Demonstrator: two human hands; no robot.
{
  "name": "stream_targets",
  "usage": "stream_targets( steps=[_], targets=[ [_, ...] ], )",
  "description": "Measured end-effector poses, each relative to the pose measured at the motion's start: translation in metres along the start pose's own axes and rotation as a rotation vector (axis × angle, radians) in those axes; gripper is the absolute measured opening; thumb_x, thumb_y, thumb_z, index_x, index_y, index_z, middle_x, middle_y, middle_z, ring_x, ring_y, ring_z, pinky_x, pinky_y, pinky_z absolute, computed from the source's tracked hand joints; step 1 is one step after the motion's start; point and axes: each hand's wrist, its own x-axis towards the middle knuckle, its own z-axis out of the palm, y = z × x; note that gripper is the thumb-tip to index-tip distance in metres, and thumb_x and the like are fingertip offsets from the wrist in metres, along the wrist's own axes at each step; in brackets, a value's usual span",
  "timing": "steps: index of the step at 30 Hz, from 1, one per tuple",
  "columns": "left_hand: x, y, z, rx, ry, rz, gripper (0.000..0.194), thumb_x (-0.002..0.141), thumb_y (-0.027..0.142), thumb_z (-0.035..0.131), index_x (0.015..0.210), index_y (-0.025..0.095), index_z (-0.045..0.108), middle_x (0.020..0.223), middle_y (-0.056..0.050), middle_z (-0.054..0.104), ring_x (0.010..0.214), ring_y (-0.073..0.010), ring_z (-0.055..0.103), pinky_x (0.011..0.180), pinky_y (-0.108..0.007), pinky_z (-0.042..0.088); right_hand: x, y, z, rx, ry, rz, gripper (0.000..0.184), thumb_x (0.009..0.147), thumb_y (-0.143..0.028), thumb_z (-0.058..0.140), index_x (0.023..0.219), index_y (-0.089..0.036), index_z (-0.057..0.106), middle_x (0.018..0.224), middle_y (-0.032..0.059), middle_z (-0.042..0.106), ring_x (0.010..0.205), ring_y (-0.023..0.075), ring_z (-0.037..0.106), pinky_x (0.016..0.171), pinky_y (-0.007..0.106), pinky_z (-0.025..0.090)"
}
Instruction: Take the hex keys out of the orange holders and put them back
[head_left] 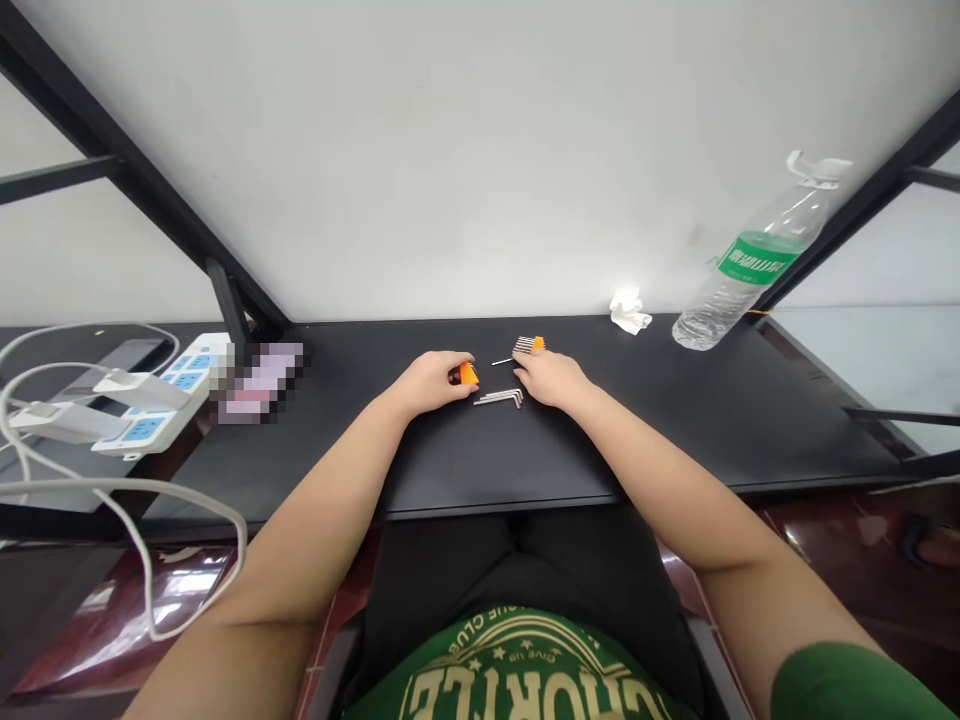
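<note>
On the black table (675, 420), my left hand (431, 382) is curled around a small orange and black holder (467, 374). My right hand (550, 378) rests beside an orange holder with several hex keys (527, 345), its fingers closed near that holder; what they grip is hidden. A few loose L-shaped hex keys (499, 398) lie between the two hands. One thin key (501, 361) lies alone just behind them.
A tilted plastic water bottle (750, 270) with a green label and a crumpled tissue (628, 311) stand at the back right. A white power strip (161, 395) with plugs and white cables (112, 490) lies at the left. Black frame bars rise on both sides.
</note>
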Motion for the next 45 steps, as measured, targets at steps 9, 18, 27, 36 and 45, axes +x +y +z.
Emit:
stream_targets(
  steps=[9,18,27,36,45],
  targets=[
    [-0.002,0.001,-0.001,-0.066,0.022,-0.037,0.062,0.08,0.047,0.079,0.137,0.024,0.07,0.117,-0.006,0.08,0.098,-0.0248,0.075,0.093,-0.036,0.06,-0.02,-0.004,-0.005,0.121,-0.071,-0.22,0.034,0.112,-0.045,0.052,0.126,-0.027,0.077,0.122,0.0093,0.068,0.107,0.0229,0.067,0.085,0.031,0.048],
    [-0.004,0.007,-0.002,-0.112,0.032,-0.09,0.052,0.079,0.039,0.083,0.126,0.024,0.064,0.121,-0.007,0.078,0.105,-0.0249,0.076,0.097,-0.038,0.061,-0.022,-0.004,-0.004,0.158,-0.075,-0.326,0.026,0.108,-0.042,0.063,0.115,-0.021,0.077,0.116,0.0077,0.067,0.094,0.0184,0.064,0.076,0.028,0.042],
    [-0.002,0.004,-0.001,-0.099,0.022,-0.089,0.052,0.08,0.041,0.083,0.126,0.025,0.064,0.119,-0.006,0.078,0.103,-0.0242,0.076,0.097,-0.037,0.061,-0.014,0.005,-0.002,0.117,-0.036,-0.256,0.016,0.1,-0.012,0.058,0.093,-0.018,0.071,0.101,0.0084,0.071,0.092,0.0201,0.064,0.079,0.03,0.043],
    [-0.003,0.008,-0.002,-0.119,0.032,-0.089,0.051,0.079,0.04,0.083,0.124,0.024,0.064,0.117,-0.005,0.079,0.099,-0.023,0.076,0.096,-0.037,0.062,-0.035,-0.025,-0.007,0.1,-0.118,-0.33,0.022,0.1,-0.039,0.069,0.108,-0.019,0.072,0.113,0.0101,0.068,0.085,0.0209,0.064,0.07,0.031,0.041],
    [-0.006,0.017,0.001,-0.241,0.068,-0.014,0.051,0.078,0.04,0.084,0.12,0.024,0.059,0.113,-0.005,0.078,0.102,-0.0223,0.076,0.098,-0.037,0.061,-0.025,-0.02,-0.003,0.353,0.02,-0.307,0.009,0.098,-0.028,0.066,0.097,-0.019,0.069,0.103,0.006,0.069,0.088,0.0184,0.064,0.077,0.029,0.045]
  ],
)
